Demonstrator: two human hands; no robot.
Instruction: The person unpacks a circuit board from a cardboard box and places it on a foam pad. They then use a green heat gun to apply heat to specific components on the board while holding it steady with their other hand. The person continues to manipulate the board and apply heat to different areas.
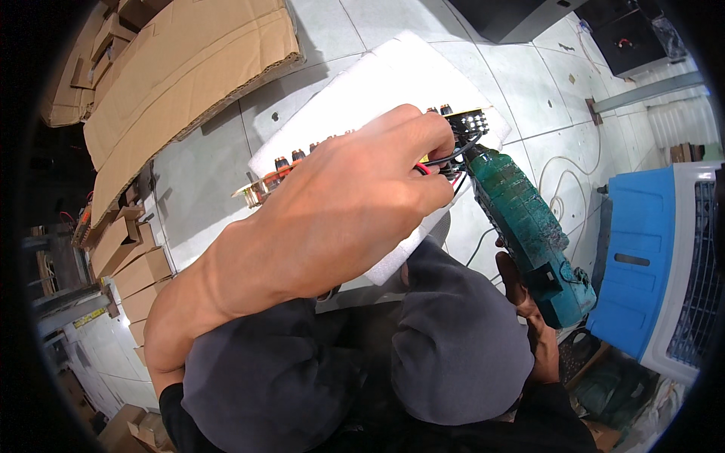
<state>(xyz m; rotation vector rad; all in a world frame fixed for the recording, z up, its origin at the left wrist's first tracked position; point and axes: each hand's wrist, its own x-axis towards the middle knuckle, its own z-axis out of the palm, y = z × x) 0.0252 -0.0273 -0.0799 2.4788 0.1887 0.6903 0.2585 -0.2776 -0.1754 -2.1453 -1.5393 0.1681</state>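
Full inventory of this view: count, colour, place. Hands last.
Foam block: 1, white, centre
Knobbed circuit board: 1, orange-edged, over foam block
Wires: several, black and red, centre
Power tool: 1, green, right of board
Cardboard sheet: 1+, brown, upper left
Boxes: several, brown, left side
Casings: 2, black, top right
Floor cable: 1+, pale, right
Slatted unit: 1, blue-and-white, right
Clutter: uncounted, mixed, lower right, unclear
Tiled floor: 1, pale grey, around
Trouser legs: 2, dark grey, bottom centre
Left hand: 1, bare, over board, fingers at wires
Right hand: 1, bare, gripping power tool, partly hidden
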